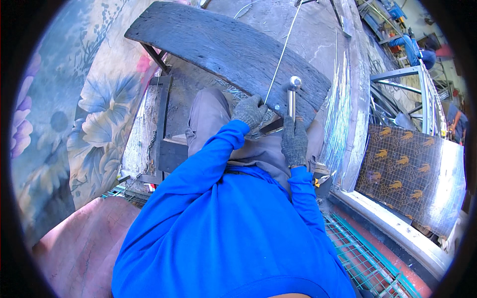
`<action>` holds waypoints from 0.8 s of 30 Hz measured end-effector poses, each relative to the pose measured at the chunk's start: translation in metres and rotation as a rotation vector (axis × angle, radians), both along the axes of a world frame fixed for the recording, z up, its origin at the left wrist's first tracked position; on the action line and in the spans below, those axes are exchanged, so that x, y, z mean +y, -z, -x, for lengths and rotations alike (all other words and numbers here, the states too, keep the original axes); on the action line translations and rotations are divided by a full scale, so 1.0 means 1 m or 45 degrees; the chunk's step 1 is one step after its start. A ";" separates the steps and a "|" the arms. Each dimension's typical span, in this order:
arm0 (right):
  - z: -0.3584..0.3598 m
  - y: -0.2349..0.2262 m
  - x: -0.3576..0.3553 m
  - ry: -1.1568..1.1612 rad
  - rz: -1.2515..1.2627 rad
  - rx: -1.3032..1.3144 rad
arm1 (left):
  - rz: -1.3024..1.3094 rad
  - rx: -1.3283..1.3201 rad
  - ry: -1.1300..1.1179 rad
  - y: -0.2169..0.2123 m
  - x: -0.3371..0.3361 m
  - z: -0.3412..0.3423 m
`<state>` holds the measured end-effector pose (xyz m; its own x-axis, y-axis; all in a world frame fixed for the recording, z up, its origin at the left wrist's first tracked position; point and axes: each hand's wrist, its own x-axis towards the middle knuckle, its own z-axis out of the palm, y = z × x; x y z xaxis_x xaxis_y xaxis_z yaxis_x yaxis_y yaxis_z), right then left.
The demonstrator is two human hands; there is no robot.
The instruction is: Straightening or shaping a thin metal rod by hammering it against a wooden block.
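Observation:
Grey knit gloves cover both of my hands. My left hand (pixel 251 112) is closed around the lower end of a long thin metal rod (pixel 282 57), at the near edge of a dark, worn wooden bench (pixel 218 42). The rod slants up and away across the bench top. My right hand (pixel 295 141) grips a hammer (pixel 292 102) by its shiny metal handle, its rounded head pointing away from me over the bench's right part. Between the hands, a small shiny piece (pixel 277 107) sits at the bench edge; its kind is unclear.
Many thin metal rods (pixel 337 107) lie in a bundle right of the bench. Farther right are a patterned sheet (pixel 397 174) and a metal frame (pixel 425 94). A flowered cloth (pixel 102 119) hangs left. Green wire mesh (pixel 360 253) lies at lower right. Another person (pixel 412 49) is at far right.

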<state>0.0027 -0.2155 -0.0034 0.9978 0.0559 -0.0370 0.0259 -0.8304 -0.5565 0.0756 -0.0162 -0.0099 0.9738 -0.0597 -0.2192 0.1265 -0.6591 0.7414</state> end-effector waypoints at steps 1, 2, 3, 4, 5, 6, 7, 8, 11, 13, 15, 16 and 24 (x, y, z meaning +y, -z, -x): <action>0.000 -0.014 0.007 -0.002 0.001 0.005 | 0.005 -0.014 -0.006 0.001 -0.001 0.001; 0.000 -0.027 0.017 0.209 -0.228 0.117 | 0.006 -0.008 -0.009 0.001 -0.002 0.001; -0.001 -0.042 0.026 0.423 -0.457 0.226 | 0.009 -0.021 -0.024 0.001 -0.004 0.001; -0.001 -0.054 0.032 0.421 -0.457 0.230 | 0.009 -0.033 -0.041 0.002 -0.004 0.000; -0.001 -0.064 0.037 0.279 -0.367 -0.028 | 0.008 -0.029 -0.045 0.003 -0.004 0.000; -0.001 -0.070 0.039 0.136 -0.276 -0.285 | 0.065 0.021 -0.073 0.005 -0.004 -0.001; -0.002 -0.071 0.040 0.132 -0.277 -0.282 | 0.122 0.071 -0.103 0.007 -0.004 -0.001; -0.002 -0.071 0.041 0.128 -0.262 -0.245 | 0.121 0.073 -0.109 0.010 -0.004 -0.001; -0.005 -0.068 0.046 0.223 -0.282 -0.012 | 0.178 0.028 -0.146 0.015 -0.006 0.000; -0.009 -0.053 0.043 0.321 -0.313 0.183 | 0.234 0.145 -0.176 0.015 -0.008 -0.001; -0.013 -0.032 0.032 -0.050 -0.037 -0.003 | 0.217 0.133 -0.193 0.013 -0.010 -0.001; -0.014 -0.028 0.027 -0.056 -0.035 0.000 | 0.195 0.122 -0.205 0.012 -0.010 -0.001; -0.012 -0.027 0.017 -0.339 0.277 -0.191 | 0.146 0.132 -0.232 0.002 -0.010 0.000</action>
<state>0.0146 -0.1980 0.0236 0.9445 0.3212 0.0690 0.3249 -0.8820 -0.3415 0.0757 -0.0264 -0.0120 0.9433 0.0849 -0.3208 0.3154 -0.5306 0.7867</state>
